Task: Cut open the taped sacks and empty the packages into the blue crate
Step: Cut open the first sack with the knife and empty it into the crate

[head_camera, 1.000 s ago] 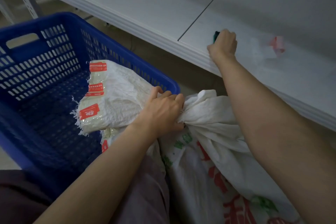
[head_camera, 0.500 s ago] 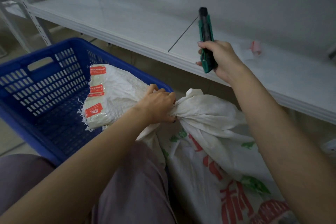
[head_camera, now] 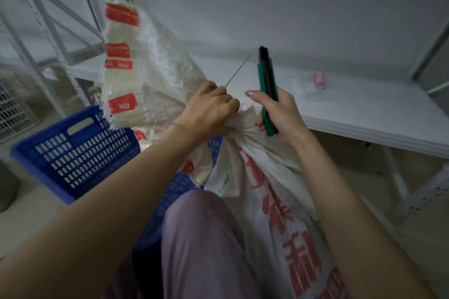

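Observation:
A white woven sack (head_camera: pixel 274 192) with red and green print stands between my knee and the shelf. My left hand (head_camera: pixel 209 111) grips its bunched neck and holds the taped top flap (head_camera: pixel 145 75) up; the flap carries clear tape and several red labels. My right hand (head_camera: pixel 279 114) holds a green and black utility knife (head_camera: pixel 267 87) upright, right beside the neck. No blade shows clearly. The blue crate (head_camera: pixel 73 153) sits on the floor to the left, partly behind the sack.
A low white shelf (head_camera: pixel 364 114) runs behind the sack, with a small pink item (head_camera: pixel 318 79) on it. Metal rack posts (head_camera: pixel 48 39) stand at the left. A white slotted crate (head_camera: pixel 12 109) sits at the far left. My knee in purple trousers (head_camera: pixel 201 238) is below.
My right hand picked the knife up off the shelf and brought it down next to the sack's neck. My left hand lifted the neck, so the taped flap now stands upright.

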Motion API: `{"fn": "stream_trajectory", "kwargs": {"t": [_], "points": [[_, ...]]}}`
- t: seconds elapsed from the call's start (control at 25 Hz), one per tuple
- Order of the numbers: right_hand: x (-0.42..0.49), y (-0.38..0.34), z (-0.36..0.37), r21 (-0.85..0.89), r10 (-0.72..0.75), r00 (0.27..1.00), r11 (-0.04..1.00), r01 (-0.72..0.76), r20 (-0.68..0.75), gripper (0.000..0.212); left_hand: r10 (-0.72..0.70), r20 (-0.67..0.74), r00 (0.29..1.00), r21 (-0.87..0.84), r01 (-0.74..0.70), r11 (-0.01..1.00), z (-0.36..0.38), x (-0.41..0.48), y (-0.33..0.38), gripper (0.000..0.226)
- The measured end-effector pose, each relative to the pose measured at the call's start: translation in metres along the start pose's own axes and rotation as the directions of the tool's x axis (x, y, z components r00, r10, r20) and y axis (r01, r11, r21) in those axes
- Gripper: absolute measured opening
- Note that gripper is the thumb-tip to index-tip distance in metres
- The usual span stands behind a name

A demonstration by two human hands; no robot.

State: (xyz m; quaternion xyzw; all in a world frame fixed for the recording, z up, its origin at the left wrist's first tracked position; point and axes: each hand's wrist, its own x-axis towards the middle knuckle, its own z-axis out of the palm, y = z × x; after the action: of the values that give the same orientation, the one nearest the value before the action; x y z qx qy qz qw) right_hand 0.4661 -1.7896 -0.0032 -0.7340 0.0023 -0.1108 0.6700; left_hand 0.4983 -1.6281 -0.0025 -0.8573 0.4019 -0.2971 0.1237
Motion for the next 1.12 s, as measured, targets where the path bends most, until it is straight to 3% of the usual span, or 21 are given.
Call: {"fn": "stream_trajectory", "kwargs": {"t": [0.16,0.36,0.44,0.56,0.64,0.76,0.84,0.96,1.12], "points": [[-0.008,0.029,-0.007,-0.125,0.118,0.977,0.987,-0.097,0.176,0.015,-0.032,-0.081,0.996,-0.034,0.029,0.999,0.006,-0.021,0.005,0.046],[-0.021,0.057,-0.007,-0.110,0.189,0.966,0.979,-0.172,0.177,0.025,-0.281,-0.184,0.942,-0.319,0.214,0.923,0.043,-0.044,0.043,0.029],[-0.029,0.074,-0.010,-0.196,0.254,0.952,0.956,-0.220,0.169,0.029,-0.270,-0.163,0.949,-0.342,0.202,0.918,0.060,-0.049,0.059,0.025],[-0.040,0.098,-0.009,-0.232,0.331,0.938,0.925,-0.301,0.103,0.041,-0.159,-0.026,0.987,-0.299,0.144,0.943,0.077,-0.048,0.066,0.039],[-0.044,0.106,-0.005,-0.238,0.318,0.946,0.925,-0.295,0.064,0.036,-0.073,0.064,0.995,-0.295,0.089,0.951,0.081,-0.052,0.067,0.054],[-0.052,0.112,0.002,-0.307,0.257,0.965,0.924,-0.228,0.056,0.026,0.028,0.303,0.953,-0.279,0.061,0.958,0.077,-0.056,0.064,0.072],[-0.060,0.116,0.006,-0.375,0.235,0.970,0.907,-0.194,0.067,0.027,0.088,0.405,0.910,-0.244,0.015,0.970,0.077,-0.056,0.062,0.070],[-0.073,0.121,0.009,-0.416,0.220,0.975,0.891,-0.183,0.043,0.036,0.074,0.531,0.844,-0.284,0.095,0.954,0.083,-0.059,0.068,0.065],[-0.076,0.131,0.018,-0.331,0.250,0.968,0.915,-0.231,0.017,0.038,-0.020,0.665,0.747,-0.278,0.272,0.921,0.087,-0.064,0.070,0.057]]}}
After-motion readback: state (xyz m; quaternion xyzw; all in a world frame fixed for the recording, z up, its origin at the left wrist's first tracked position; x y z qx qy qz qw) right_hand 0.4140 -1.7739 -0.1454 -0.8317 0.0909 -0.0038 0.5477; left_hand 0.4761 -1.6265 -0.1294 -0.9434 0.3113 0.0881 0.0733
